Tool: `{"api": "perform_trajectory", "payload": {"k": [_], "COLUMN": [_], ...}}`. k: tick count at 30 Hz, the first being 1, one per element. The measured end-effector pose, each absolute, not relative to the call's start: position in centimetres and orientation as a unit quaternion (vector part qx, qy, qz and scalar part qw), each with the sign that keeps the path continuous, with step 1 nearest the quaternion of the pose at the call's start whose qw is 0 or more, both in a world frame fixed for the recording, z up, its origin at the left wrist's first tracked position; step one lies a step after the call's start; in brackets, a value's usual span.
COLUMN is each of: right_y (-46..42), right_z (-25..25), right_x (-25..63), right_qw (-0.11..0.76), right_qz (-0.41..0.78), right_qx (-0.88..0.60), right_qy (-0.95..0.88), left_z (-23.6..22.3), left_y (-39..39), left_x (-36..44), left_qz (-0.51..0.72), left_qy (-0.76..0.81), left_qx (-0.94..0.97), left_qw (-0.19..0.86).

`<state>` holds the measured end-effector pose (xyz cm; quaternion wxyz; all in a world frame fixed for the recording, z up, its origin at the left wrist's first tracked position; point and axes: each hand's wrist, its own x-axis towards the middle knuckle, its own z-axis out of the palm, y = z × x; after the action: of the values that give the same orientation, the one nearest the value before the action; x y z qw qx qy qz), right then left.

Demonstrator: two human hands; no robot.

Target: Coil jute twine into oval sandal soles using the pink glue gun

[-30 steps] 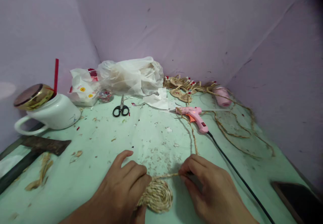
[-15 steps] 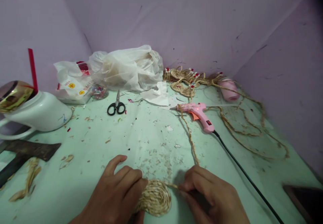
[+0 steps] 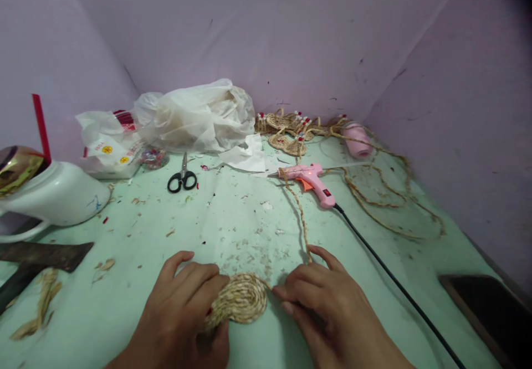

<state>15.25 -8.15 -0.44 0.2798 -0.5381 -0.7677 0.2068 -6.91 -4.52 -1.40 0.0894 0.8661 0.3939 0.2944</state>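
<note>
My left hand is closed on the left part of a flat coil of braided straw cord, its fingers covering that end. A small dark red spot shows on the coil by the fingers. To the right, my right hand pinches the loose braided cord close to where it leaves the coil's upper right edge. From that hand the cord runs up the table and passes over the nozzle of a pink glue gun, which lies on its side with a small orange light.
Black-handled scissors, a white mug and a hatchet-like tool are at left. Behind are a plastic bag, finished-looking woven straw pieces and a pink roll. A black cable and dark flat object lie right.
The coil and both hands sit slightly higher and further left in view, as the camera view has shifted. My right index finger has lifted away from the pinch.
</note>
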Motion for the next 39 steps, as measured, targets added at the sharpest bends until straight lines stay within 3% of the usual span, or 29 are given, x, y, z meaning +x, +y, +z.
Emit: {"api": "perform_trajectory", "payload": {"k": [7, 17, 23, 33, 39], "right_y": [-8.5, -8.3, -8.5, -8.8, -8.7], "right_z": [-0.6, 0.0, -0.6, -1.3, -1.2], "right_x": [14.4, 13.6, 13.6, 12.2, 11.8], "right_qw": [0.231, 0.13, 0.217, 0.287, 0.269], "right_qz": [0.218, 0.106, 0.154, 0.129, 0.123], "right_qx": [-0.633, -0.665, -0.655, -0.642, -0.65], "right_qy": [-0.706, -0.728, -0.708, -0.699, -0.7], "left_z": [-2.0, -1.6, -1.5, -1.2, -1.5], "left_y": [-4.6, -4.7, -4.6, -4.9, -4.8], "left_x": [-7.1, -6.8, -6.8, -6.2, -6.3], "left_qz": [0.308, 0.287, 0.271, 0.279, 0.238], "left_qy": [0.357, 0.357, 0.356, 0.409, 0.461], "left_qx": [0.881, 0.889, 0.894, 0.868, 0.854], "left_qw": [0.039, 0.002, 0.002, -0.013, -0.036]}}
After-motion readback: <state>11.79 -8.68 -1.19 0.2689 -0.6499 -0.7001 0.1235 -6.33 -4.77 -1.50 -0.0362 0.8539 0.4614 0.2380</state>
